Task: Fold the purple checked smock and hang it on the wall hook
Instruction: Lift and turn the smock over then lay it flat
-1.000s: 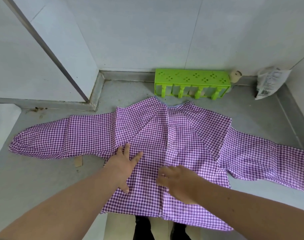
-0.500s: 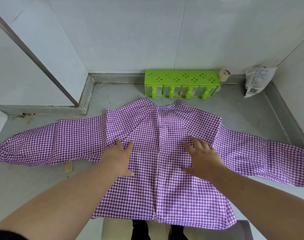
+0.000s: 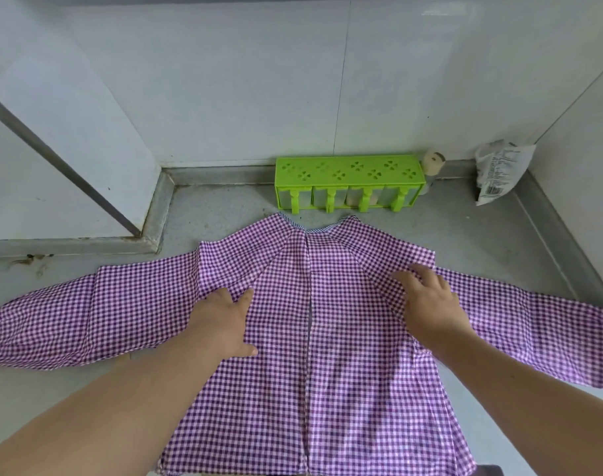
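Head view: purple checked smock [image 3: 344, 355] spread flat under both palms
Left hand [image 3: 221, 319]: fingers straight, pressing cloth
Right hand [image 3: 430, 300]: fingers spread flat at shoulder fold

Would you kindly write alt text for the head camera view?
A purple checked smock lies spread flat on a grey counter, sleeves out, with the left hand and right hand pressing flat on it. A green rack stands behind against the wall.
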